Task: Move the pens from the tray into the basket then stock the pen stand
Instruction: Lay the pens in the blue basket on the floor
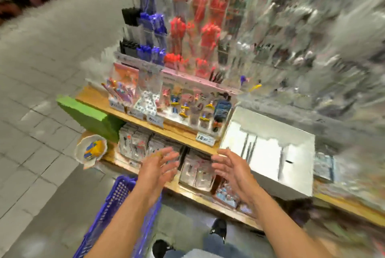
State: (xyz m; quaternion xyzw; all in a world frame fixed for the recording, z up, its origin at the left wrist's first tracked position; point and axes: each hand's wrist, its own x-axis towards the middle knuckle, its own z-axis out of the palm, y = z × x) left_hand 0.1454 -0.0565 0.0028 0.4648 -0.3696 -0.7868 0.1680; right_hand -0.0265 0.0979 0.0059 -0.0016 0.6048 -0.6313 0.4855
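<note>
At the lower centre of the frame, the left hand [159, 167] and right hand [231, 166] reach forward with fingers spread, holding nothing. The blue basket [116, 205] sits lower left; the white tray [268, 147], right of centre, holds dark pens [249, 146]. The pen stand [177, 28] rises above, blurred.

Stationery shop: pen stand [177, 28] racked by colour, price tags [205, 138] along wooden shelves [187, 135].

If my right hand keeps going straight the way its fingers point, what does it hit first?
Probably the wooden shelf edge just beyond the right hand; depth is unclear in this blurred view.
</note>
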